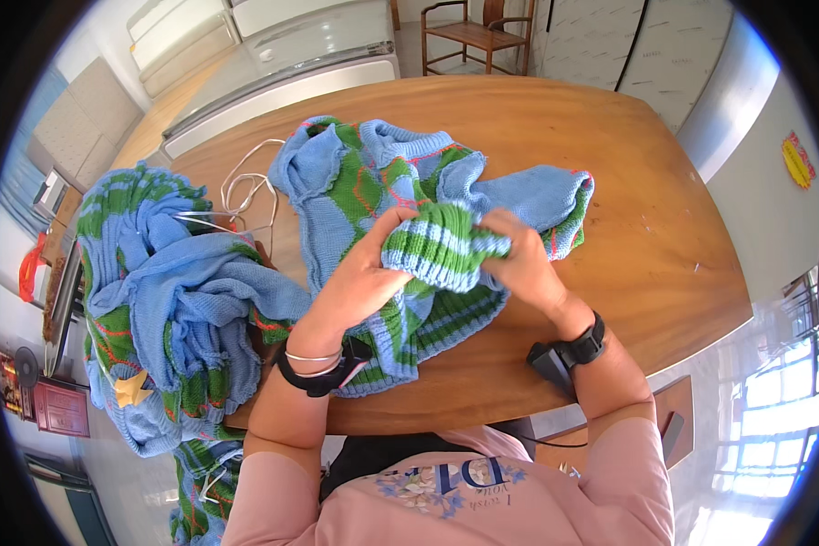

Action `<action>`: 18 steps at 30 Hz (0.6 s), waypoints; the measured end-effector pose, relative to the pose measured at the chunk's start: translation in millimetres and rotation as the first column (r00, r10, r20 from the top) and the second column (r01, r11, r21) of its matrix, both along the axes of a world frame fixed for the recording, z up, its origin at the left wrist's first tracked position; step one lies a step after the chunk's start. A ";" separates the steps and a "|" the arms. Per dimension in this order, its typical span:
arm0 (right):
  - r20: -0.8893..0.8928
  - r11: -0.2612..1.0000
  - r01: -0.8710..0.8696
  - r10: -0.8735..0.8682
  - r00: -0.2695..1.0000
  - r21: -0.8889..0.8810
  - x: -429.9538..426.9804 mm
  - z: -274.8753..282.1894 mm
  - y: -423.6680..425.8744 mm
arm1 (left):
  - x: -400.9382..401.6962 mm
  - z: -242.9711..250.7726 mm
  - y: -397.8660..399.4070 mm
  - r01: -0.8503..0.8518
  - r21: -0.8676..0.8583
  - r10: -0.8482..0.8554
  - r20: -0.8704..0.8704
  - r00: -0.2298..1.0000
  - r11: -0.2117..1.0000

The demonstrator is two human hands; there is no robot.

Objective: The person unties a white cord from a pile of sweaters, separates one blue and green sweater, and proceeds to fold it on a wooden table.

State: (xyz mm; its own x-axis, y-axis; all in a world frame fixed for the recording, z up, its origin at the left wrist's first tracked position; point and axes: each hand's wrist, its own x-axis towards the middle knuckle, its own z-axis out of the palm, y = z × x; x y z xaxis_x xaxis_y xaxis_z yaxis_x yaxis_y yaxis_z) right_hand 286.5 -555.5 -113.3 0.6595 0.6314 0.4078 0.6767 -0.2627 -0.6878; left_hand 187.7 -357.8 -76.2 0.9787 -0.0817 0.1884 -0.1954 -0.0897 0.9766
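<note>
Spread over the wooden table is a knitted sweater (334,235) in blue and green with thin red lines. Its ribbed green-and-blue striped edge (428,247) is lifted off the tabletop between my hands. My left hand (358,273) grips the left side of this ribbing, thumb on top. At the other side, my right hand (522,263) pinches a bunched part of it, the fingers slightly blurred. A sleeve (532,194) of the sweater stretches to the right beyond my right hand. What my fingers do beneath the knit is hidden.
A heap of similar knitwear (177,307) lies at the table's left edge, with more hanging below. White cord (249,179) loops between heap and sweater. A wooden armchair (478,34) and a glass-topped counter (300,54) stand beyond the wooden table (655,225).
</note>
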 end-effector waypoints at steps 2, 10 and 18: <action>-0.240 0.971 -0.036 0.094 0.966 0.235 11.2 -4.3 -4.6 | -0.2 4.0 1.7 0.035 0.071 -0.033 -0.033 0.999 0.997; -0.593 0.657 -0.016 0.690 0.415 0.754 -7.3 13.3 -10.1 | 12.5 -17.2 18.5 -0.342 0.670 0.221 0.262 0.939 0.659; 0.165 0.981 -0.137 0.158 0.973 -0.134 -14.8 0.8 8.8 | 4.4 -19.3 3.4 -0.307 0.325 0.185 0.358 0.915 0.895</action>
